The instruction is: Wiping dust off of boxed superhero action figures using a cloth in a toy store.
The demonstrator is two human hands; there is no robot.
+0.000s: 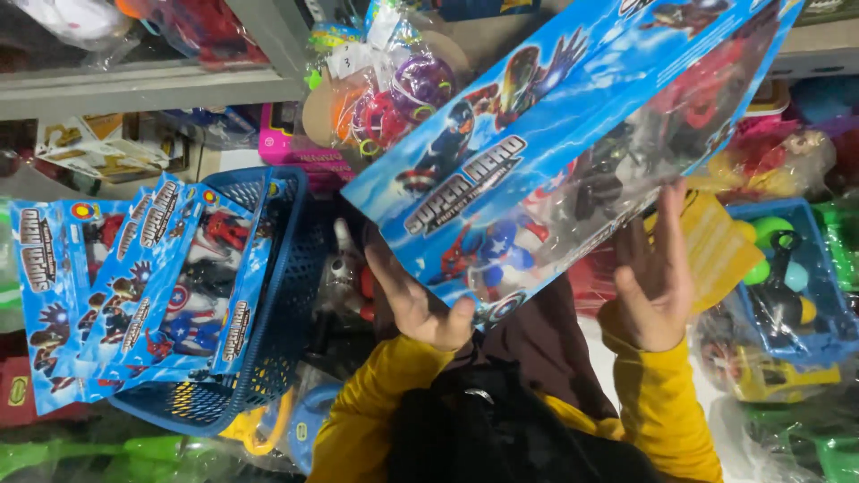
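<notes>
Toy box (573, 134) held tilted, centre to upper right of frame.
Left hand (420, 300) and right hand (658, 286) clasp its lower edge; support both ends, keep it clear of blue basket (286, 304), left.

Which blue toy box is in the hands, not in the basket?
The large tilted blue toy box, held between left hand and right hand; the others stand in the blue basket.
</notes>
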